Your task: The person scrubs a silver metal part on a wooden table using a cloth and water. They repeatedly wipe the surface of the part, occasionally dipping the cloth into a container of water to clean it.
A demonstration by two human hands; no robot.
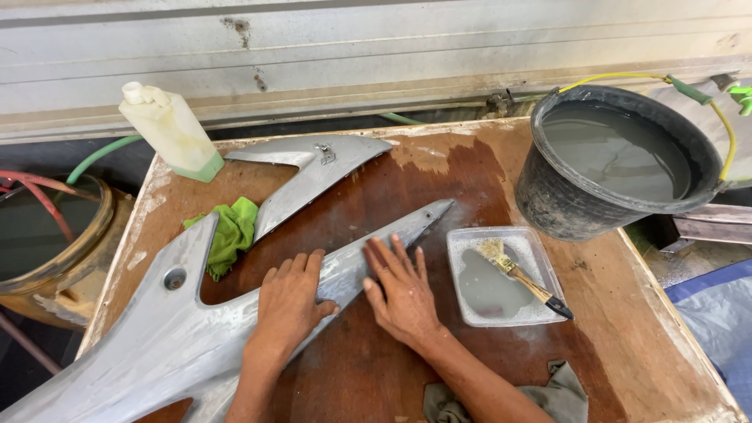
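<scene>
Both hands, left hand (290, 301) and right hand (403, 294), lie flat and open, gripping nothing, on the grey panel (196, 329), which looks dull, streaky and only partly sanded, I'd say.

Soft, even daylight, faint shadows, sharp focus (slight wide-angle bending at the edges).

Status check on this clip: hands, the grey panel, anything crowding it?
Left hand and right hand flat on grey panel, nothing gripped. Panel lies on wet wooden table. Green rag and brush tray alongside.
</scene>
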